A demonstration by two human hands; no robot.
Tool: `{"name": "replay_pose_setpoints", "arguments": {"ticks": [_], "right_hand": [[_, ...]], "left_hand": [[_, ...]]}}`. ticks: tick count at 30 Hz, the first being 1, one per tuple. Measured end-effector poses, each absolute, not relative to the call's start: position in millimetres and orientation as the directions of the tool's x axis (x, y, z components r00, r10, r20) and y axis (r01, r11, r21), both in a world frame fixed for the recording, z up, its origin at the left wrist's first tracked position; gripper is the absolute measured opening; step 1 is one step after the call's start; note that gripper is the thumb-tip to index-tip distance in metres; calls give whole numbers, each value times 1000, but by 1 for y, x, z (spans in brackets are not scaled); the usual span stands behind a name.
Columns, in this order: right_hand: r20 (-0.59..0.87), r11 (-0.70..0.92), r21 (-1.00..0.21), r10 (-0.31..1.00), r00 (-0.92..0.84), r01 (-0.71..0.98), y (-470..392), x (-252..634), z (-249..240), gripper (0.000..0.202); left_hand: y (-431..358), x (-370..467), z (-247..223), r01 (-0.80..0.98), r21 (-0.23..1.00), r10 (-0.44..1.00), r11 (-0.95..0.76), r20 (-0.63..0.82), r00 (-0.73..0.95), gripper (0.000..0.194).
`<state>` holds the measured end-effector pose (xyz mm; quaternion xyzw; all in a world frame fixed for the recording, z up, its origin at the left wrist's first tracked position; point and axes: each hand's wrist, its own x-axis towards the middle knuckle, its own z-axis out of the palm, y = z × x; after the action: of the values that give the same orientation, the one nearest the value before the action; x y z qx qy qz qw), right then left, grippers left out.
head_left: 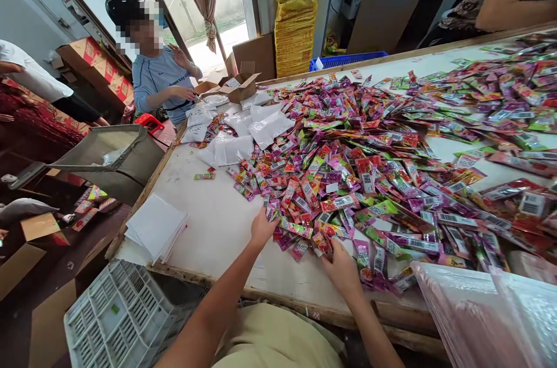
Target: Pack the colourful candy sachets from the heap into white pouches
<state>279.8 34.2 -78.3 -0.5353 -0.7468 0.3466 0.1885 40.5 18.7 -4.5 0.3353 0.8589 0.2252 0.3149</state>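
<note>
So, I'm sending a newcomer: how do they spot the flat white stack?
On the big white table, find the corner nearest the slatted crate. The flat white stack lies there, left of the wearer's left hand, apart from the puffier bags by the packet heap.

- Blue shirt (145, 80), ahead and to your left: you can read "dream key" in dark letters — the letters after it are not clear.
- Packets (340, 202) heaped before you: barcode panels (368, 183) visible — digits too small for you to read, coloured lettering not legible.
- Yellow sack (296, 31) ahead of you: reddish print, illegible.
- Stacked cartons (104, 66) at your left: pale characters on red, unreadable.
</note>
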Motion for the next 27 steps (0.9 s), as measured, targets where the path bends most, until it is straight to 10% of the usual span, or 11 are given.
{"name": "replay_pose_setpoints", "arguments": {"ticks": [13, 21, 27], "right_hand": [[39, 271, -636, 946, -321, 723, 32, 275, -84, 32], [-142, 124, -590, 957, -254, 797, 32, 259, -48, 33], [-271, -117, -850, 934, -235, 514, 46, 267, -38, 62]], "left_hand": [[15, 42, -9, 526, 527, 734, 667, -348, -583, 34], [23, 58, -18, 583, 561, 800, 588, -300, -519, 22], [21, 44, -22, 463, 711, 816, 530, -280, -505, 25]]}}
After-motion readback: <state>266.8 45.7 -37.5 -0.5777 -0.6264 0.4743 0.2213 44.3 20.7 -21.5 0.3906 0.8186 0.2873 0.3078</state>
